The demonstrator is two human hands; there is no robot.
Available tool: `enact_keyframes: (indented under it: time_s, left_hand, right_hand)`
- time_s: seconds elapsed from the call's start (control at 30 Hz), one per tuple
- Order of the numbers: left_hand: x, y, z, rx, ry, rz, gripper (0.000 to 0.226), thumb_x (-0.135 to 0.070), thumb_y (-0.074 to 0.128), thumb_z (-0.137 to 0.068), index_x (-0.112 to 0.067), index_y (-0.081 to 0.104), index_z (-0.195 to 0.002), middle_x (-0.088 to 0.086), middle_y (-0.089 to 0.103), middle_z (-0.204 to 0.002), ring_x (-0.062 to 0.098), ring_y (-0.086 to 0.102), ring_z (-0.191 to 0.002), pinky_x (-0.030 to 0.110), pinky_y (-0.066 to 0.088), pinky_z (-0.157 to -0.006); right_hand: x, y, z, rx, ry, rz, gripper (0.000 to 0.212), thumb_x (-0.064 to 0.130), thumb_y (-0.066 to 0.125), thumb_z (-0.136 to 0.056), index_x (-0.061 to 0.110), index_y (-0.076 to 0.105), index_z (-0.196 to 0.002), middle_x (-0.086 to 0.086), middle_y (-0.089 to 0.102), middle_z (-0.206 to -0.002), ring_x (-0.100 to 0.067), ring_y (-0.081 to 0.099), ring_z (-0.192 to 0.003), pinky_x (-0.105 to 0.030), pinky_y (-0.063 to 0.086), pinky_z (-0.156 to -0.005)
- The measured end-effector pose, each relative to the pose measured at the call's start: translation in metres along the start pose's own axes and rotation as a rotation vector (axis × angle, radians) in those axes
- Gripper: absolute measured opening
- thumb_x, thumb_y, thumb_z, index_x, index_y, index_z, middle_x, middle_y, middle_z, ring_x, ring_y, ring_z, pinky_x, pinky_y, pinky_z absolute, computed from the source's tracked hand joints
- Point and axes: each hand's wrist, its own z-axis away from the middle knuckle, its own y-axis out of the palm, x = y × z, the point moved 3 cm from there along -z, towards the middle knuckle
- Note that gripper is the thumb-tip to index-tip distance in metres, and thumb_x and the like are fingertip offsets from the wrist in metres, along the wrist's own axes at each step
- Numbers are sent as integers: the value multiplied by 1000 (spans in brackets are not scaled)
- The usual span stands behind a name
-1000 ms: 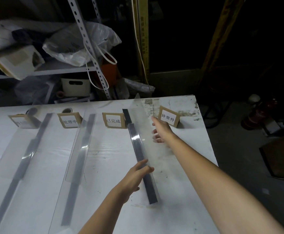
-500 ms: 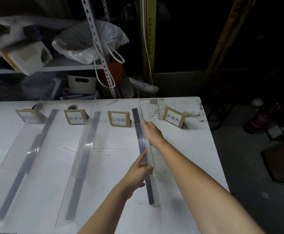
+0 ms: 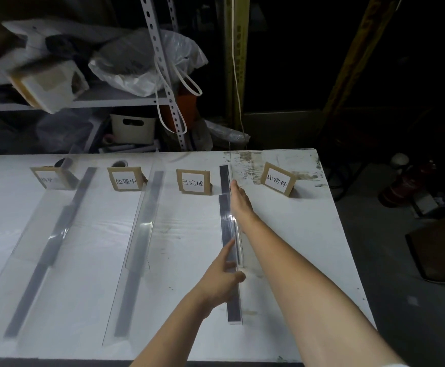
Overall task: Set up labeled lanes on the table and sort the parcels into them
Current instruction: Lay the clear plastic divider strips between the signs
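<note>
Left hand: the left hand [image 3: 222, 276] pinched the near end of the divider [image 3: 232, 226], with the fingers almost straight on its left face and the thumb across on the right side.
Right hand: the right hand [image 3: 240, 201] lay flat and open against the right face of the divider, level with the 已完成 card [image 3: 193, 181]. Its fingers were straight, and the thumb was hidden.
Divider: a clear sheet, it stood on its long edge just right of the 已完成 card and ran from there toward the person. It was seen almost edge-on.
Strip: a dark strip [image 3: 234, 308] lay flat under the divider, just right of the 已完成 card, and its near end passed beyond the left hand.
Other cards: the 异常件 card [image 3: 277, 180] stood right of the 已完成 card, beyond the divider. The 处理中 card [image 3: 125, 180] stood to its left, and farther left was a card [image 3: 47, 178] with blurred text.
Other dividers: two clear sheets [image 3: 142, 226] [image 3: 44, 221] leaned over dark strips left of the 已完成 card.
Table: the white table [image 3: 308, 234] carried all cards and dividers.
</note>
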Motion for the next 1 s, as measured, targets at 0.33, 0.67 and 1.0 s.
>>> enact_keyframes:
  time_s: [0.33,0.67,1.0]
  left_hand:
    - [18,-10,8,31,-30,20,81,-4,51,-91,-54,24,-149,-1,56,-133,24,62,-112,50,58,-89]
    - [21,-21,13,29,-26,-1,81,-2,53,-91,-51,24,-150,-8,54,-127,11,63,-103,26,56,-64]
    - [22,-21,12,28,-8,48,76,-10,61,-92,-48,28,-149,2,51,-138,16,61,-110,32,61,-72]
  right_hand:
    - [3,5,3,-32,-33,-36,61,52,19,-107,17,31,-156,-6,33,-161,-26,31,-147,-41,24,-118]
    - [0,14,8,-57,1,-116,61,51,20,-107,16,31,-156,-9,32,-161,-29,32,-147,-44,25,-119]
    - [3,17,6,-54,0,-131,61,53,22,-107,18,31,-156,-9,33,-161,-29,31,-147,-46,25,-121]
